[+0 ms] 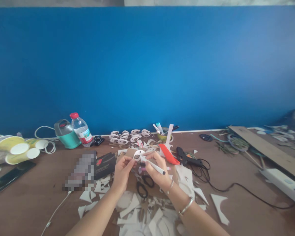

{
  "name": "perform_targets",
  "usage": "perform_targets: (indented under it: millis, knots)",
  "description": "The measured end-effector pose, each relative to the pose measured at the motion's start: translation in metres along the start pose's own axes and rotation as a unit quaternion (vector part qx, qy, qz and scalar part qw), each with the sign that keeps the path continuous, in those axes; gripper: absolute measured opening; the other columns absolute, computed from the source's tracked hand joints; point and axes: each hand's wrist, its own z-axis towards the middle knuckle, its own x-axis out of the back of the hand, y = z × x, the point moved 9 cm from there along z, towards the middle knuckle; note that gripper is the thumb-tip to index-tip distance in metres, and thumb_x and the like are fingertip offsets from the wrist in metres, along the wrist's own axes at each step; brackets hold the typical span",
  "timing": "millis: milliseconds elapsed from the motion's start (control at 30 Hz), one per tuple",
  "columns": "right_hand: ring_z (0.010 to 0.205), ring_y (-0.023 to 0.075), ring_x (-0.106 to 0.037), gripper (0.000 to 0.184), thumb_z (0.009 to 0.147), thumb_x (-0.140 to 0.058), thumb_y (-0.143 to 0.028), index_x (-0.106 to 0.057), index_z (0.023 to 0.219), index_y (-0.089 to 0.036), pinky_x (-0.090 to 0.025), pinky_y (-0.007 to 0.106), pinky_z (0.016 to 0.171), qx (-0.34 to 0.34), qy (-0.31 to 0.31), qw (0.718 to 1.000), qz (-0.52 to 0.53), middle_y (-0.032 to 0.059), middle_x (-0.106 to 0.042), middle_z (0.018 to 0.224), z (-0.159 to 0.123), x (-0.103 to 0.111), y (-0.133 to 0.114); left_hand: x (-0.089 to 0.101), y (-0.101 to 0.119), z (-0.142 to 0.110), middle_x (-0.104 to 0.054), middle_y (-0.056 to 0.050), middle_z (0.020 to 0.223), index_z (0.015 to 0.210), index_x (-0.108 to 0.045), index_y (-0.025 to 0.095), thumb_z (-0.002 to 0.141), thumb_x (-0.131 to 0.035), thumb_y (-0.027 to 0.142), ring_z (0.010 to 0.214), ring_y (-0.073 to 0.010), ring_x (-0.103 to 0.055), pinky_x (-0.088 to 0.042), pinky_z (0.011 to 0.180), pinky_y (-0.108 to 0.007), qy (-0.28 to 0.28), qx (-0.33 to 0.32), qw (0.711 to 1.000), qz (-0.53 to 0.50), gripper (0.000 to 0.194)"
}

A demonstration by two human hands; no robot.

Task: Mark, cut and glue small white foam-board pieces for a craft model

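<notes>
I see a plain blue wall [147, 65] behind a brown desk [51, 167]. My feed shows a red cap [74, 115] on the clear bottle [81, 131], white-and-yellow cups [17, 145], a bright orange-red piece [169, 154], and a white pen [155, 166] with a black end.

Single head-worn view from above the wearer's forearms, facing forward and down across the table [49, 173] toward the blue wall [147, 68].
</notes>
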Motion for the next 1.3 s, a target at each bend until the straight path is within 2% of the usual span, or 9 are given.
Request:
perform_targets:
  millis: [467,1300]
  knots:
    - [0.090,0.0248,-0.067,0.005,0.074,-0.060,-0.019,-0.055,0.077,-0.020,-0.059,0.037,0.068,-0.051,-0.012,0.998,0.030,0.0098,-0.067,0.101,-0.0023,-0.0022,0.0092,0.0012,-0.0043,0.0011,-0.067,-0.001,0.067,0.072,-0.066,0.016,0.071,-0.075,0.035,0.067,-0.0138,-0.059,-0.045,0.067,-0.024,0.001,0.005,1.000,-0.004,0.021]
    - [0.089,0.0231,-0.067,0.007,0.074,-0.059,-0.017,-0.055,0.078,-0.021,-0.059,0.034,0.067,-0.036,-0.008,0.999,0.024,0.0086,-0.068,0.097,-0.0017,-0.0023,0.0081,0.0023,-0.0039,-0.0001,-0.067,0.000,0.066,0.071,-0.066,0.016,0.068,-0.077,0.037,0.065,-0.0135,-0.059,-0.044,0.066,-0.024,0.008,0.008,1.000,-0.006,0.023]
